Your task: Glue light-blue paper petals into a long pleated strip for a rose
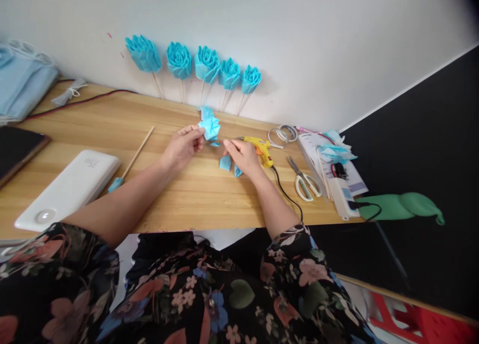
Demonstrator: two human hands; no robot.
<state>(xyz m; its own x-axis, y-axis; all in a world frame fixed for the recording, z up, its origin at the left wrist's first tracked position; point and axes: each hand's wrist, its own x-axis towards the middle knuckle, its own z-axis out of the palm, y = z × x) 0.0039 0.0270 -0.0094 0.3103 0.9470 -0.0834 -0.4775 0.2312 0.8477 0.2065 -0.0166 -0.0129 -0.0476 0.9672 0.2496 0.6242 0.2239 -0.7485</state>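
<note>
Over the middle of the table, my left hand [186,143] pinches a light blue folded fabric piece [210,128] between thumb and fingers. To its right is my right hand [242,156], thumb and fingers pressed together; whatever is between them, if anything, is too small to make out. Below that hand lie small blue fabric pieces [225,163], partly covered by it. A yellow glue gun [265,149] rests just behind and right of my right hand. More blue fabric [206,112] shows behind the held piece.
Several blue fabric roses [179,61] on sticks lean on the wall. A stick with a blue tip [116,184] and a white power bank [71,187] lie left. Scissors [304,179], tape rolls [286,133] and a power strip [341,197] are right. The glue gun's cord crosses the front edge.
</note>
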